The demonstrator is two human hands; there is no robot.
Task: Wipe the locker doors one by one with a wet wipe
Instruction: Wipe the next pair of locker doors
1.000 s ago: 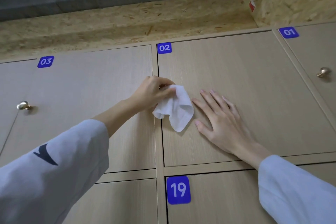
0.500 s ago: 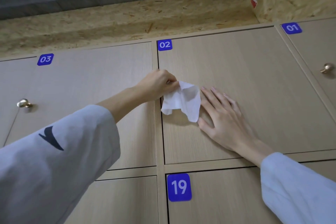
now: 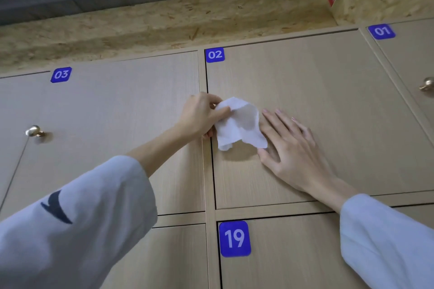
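- One white wet wipe (image 3: 237,124) hangs crumpled against the door numbered 02 (image 3: 317,105), close to that door's left edge and roughly mid-height.
- Left hand (image 3: 202,115) pinches the wipe's upper left corner between thumb and curled fingers (image 3: 223,111), so the rest droops loose instead of lying flat on the wood.
- Right hand (image 3: 293,148) lies flat on the same door just right of the wipe, fingers straight and slightly spread, gripping nothing; the wipe's lower right flap overlaps its index finger.
- Judging by this, the step in hand is readying the wipe for door 02: the cloth looks bunched, and a spread, flat pad would probably clean better than a pinched corner.
- Good strokes would likely run edge to edge in overlapping passes, including the blue 02 label (image 3: 215,54) and the seam beside door 03 (image 3: 117,129).
- Door 03 sits to the left with a brass knob (image 3: 34,131); door 01 (image 3: 413,58) stands to the right with its own knob (image 3: 427,85); door 19 (image 3: 281,253) lies below.
- Rough chipboard panel (image 3: 164,23) runs above the lockers.
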